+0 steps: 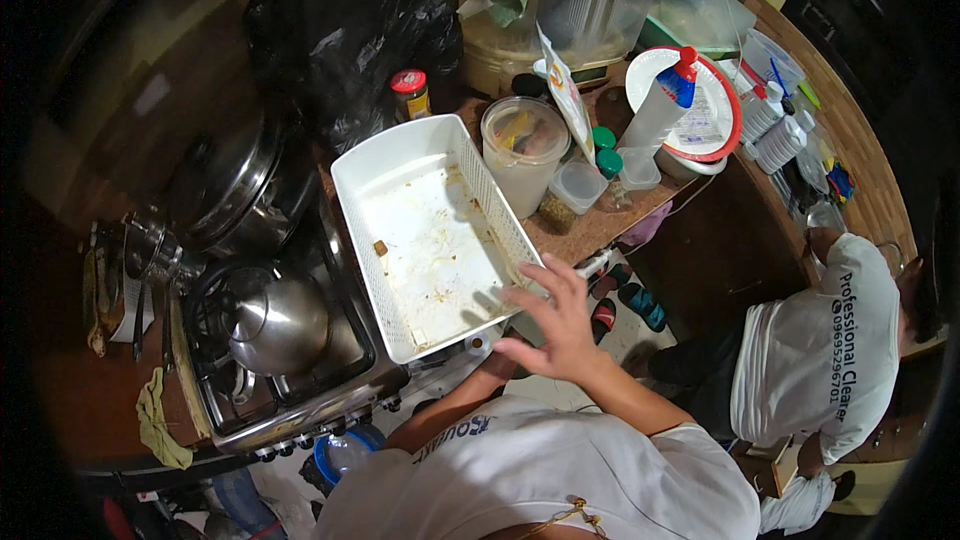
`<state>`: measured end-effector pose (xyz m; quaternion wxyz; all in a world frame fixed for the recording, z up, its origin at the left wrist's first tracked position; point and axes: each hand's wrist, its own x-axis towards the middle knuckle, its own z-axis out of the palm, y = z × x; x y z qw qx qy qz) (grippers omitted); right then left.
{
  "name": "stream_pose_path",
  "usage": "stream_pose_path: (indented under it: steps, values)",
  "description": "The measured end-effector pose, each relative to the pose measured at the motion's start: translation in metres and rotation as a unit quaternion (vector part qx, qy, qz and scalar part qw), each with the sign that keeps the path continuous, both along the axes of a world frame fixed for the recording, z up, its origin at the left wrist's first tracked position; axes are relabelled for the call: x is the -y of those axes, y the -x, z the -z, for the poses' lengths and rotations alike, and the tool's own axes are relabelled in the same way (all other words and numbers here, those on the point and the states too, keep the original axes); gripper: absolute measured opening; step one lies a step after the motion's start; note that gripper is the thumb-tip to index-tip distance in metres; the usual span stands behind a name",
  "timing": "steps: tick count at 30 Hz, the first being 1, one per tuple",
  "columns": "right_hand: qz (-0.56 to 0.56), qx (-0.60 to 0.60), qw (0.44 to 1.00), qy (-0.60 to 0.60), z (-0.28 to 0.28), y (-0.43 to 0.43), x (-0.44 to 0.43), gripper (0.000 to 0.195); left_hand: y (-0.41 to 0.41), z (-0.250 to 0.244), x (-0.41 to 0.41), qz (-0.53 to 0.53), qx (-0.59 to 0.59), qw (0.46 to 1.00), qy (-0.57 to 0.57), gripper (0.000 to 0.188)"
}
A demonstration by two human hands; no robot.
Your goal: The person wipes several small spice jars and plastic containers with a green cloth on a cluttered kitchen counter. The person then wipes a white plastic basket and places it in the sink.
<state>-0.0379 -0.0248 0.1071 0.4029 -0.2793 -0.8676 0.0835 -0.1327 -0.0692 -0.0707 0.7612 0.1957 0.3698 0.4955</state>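
Observation:
A white plastic basket (442, 240) with perforated sides stands tilted in the view, between the stove and the cluttered counter. Brown and yellowish residue and crumbs lie on its bottom, with a small brown piece near the left wall. My right hand (551, 322) is over the basket's near right corner, fingers spread and holding nothing visible; whether it touches the rim is unclear. My left forearm (450, 405) reaches toward the same corner, but the left hand is hidden behind the basket and my right hand.
On the left, a steel kettle (281, 322) sits on the gas stove (307, 420), beside a large lidded pot (232, 187). A red-lidded jar (410, 94), a plastic tub (521, 157) and small containers crowd the counter (622, 229). Another person (817, 345) stands at the right.

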Motion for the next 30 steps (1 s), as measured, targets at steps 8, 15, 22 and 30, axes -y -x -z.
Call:
stream_pose_path:
  steps: [8, 15, 22, 30]
  values:
    - [0.086, -0.138, 0.903, 0.399, -0.01, -0.006, -0.025, 0.051, 0.009, 0.003, 0.015, -0.017, 0.029, 0.999, 0.025, 0.051]
    - [0.077, 0.031, 0.926, 0.367, -0.025, -0.003, -0.05, 0.039, 0.015, 0.034, 0.03, -0.012, 0.026, 0.999, 0.044, 0.052]
    - [-0.07, 0.517, 0.853, -0.015, -0.067, 0.067, -0.073, 0.021, 0.003, 0.055, 0.038, -0.028, 0.049, 0.997, 0.058, 0.053]
    - [0.116, 0.388, 0.904, 0.141, -0.081, 0.036, -0.077, 0.032, 0.035, 0.092, 0.079, -0.103, 0.057, 0.991, 0.066, 0.053]
